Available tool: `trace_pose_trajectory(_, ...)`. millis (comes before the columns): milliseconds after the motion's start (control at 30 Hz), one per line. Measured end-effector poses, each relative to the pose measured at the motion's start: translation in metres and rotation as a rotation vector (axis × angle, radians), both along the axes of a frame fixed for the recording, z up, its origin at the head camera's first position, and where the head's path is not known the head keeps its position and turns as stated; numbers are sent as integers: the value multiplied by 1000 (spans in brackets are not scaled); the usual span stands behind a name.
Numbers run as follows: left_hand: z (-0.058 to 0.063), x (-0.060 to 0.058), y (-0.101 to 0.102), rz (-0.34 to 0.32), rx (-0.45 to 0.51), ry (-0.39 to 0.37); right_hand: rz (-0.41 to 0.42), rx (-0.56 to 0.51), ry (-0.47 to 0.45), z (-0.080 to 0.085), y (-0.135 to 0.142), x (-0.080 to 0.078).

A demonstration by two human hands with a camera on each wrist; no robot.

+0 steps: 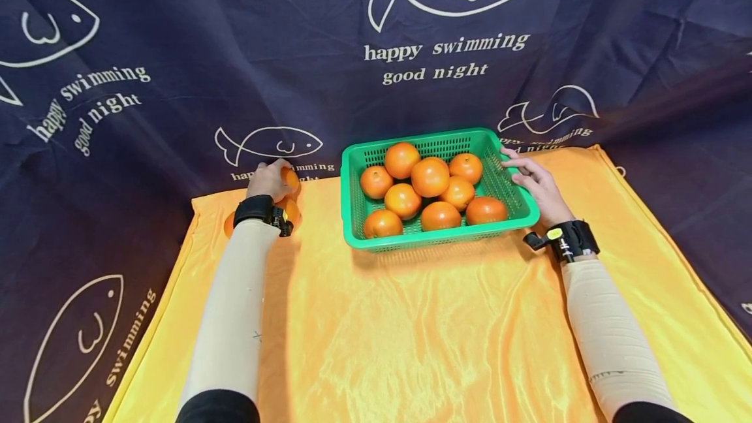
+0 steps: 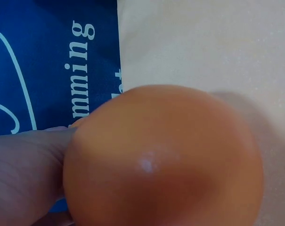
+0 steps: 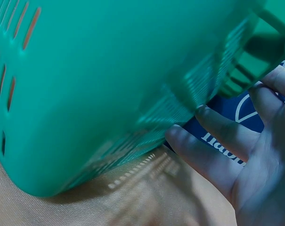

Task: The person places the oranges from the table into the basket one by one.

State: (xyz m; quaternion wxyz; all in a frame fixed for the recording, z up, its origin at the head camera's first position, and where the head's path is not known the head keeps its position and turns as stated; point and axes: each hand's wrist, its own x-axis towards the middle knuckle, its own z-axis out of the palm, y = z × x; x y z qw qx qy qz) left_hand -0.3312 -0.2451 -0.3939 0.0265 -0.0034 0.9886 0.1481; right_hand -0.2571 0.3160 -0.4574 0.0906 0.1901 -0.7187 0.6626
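Note:
At the far left of the table, my left hand (image 1: 268, 179) holds an orange (image 1: 290, 179) between thumb and fingers. A second orange (image 1: 288, 213) lies just beside that wrist; it fills much of the left wrist view and hides most of the held one. Part of another orange (image 1: 228, 225) shows past the wristband. My right hand (image 1: 542, 192) rests against the right end of a green plastic basket (image 1: 350, 214), its fingers fairly straight. In the right wrist view, fingertips (image 3: 178, 133) touch the slotted side wall. Several oranges (image 1: 431, 177) lie inside the basket.
Yellow satiny cloth (image 1: 411, 331) covers the table. A dark blue curtain (image 1: 282, 51) with white fish prints hangs close behind the basket and along both sides. The basket stands near the table's back edge.

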Motion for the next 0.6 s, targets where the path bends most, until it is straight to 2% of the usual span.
trace_pose_trajectory(233, -3, 0, -2, 6, 13, 23, -3, 9, -3, 0, 0, 1)
trace_pose_trajectory(600, -1, -1, -4, -29, 14, 44, -17, 40, -36, 2, 0, 2)
